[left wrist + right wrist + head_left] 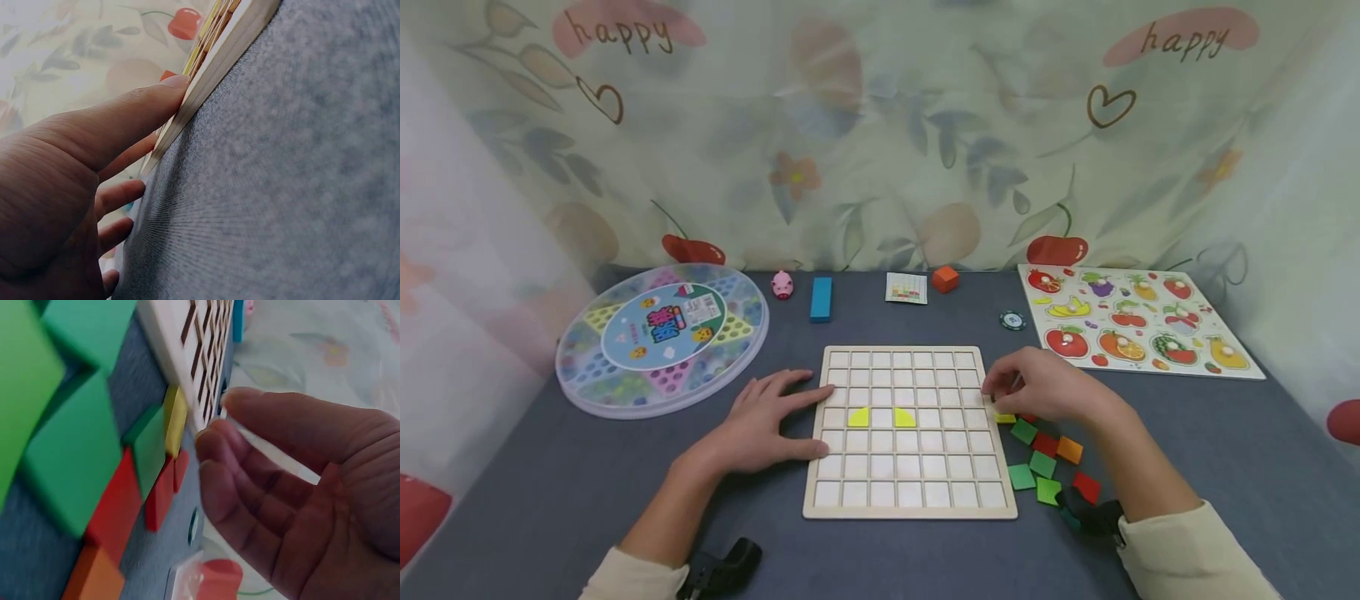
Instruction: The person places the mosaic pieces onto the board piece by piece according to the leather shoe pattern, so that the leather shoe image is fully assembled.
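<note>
A wooden grid board [882, 467] with pale square cells lies flat in the middle of the table. Two yellow pieces with a curved edge [858, 417] sit in separate cells of one row. My left hand [760, 421] is spread at the board's left side, its index finger and thumb touching that edge. By the right edge is my right hand [1037, 385], fingers loosely bent. In the right wrist view a gap shows between thumb and fingertips [209, 440], with nothing visible in it. Below that hand lie a yellow tile [175, 422] and a green tile [147, 447].
Loose red, orange and green tiles [1042, 464] lie right of the board. A round game box [752, 367] stands at left, a fruit picture board [1157, 321] at right. Behind are a pig figure [782, 285], blue block [821, 300], small card [906, 288], orange cube [945, 279] and chip [1012, 320].
</note>
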The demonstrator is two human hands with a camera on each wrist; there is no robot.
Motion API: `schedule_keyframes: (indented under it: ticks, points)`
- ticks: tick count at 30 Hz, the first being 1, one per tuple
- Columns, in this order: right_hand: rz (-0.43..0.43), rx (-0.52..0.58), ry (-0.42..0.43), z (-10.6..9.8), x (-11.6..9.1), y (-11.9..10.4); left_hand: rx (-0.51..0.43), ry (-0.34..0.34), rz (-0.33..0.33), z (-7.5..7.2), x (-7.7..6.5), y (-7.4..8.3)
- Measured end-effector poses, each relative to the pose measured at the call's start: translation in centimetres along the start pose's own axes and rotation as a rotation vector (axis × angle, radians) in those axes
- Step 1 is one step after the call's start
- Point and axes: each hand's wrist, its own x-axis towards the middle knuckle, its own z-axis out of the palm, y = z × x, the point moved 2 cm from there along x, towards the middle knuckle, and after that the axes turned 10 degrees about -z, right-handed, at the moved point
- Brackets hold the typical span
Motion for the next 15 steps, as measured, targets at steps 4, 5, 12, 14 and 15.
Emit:
schedule_keyframes:
  ticks: [4,5,12,14,15]
  points:
    - [-0.005,-0.034,-0.020,0.2,-0.3,0.8,0.001,0.002,-0.005,0.0,0.0,-0.1]
    - [-0.003,-0.039,-0.024,0.4,-0.4,0.9,0.001,0.003,-0.006,0.1,0.0,-0.1]
    - [0.003,-0.077,-0.013,1.0,-0.3,1.4,0.003,0.003,0.005,0.2,0.2,-0.3]
    - [-0.006,-0.085,-0.005,0.9,-0.3,1.4,0.002,0.003,0.006,0.2,0.1,-0.2]
    - [-0.009,-0.086,0.000,0.9,-0.3,1.5,0.002,0.004,0.007,0.1,0.1,-0.1]
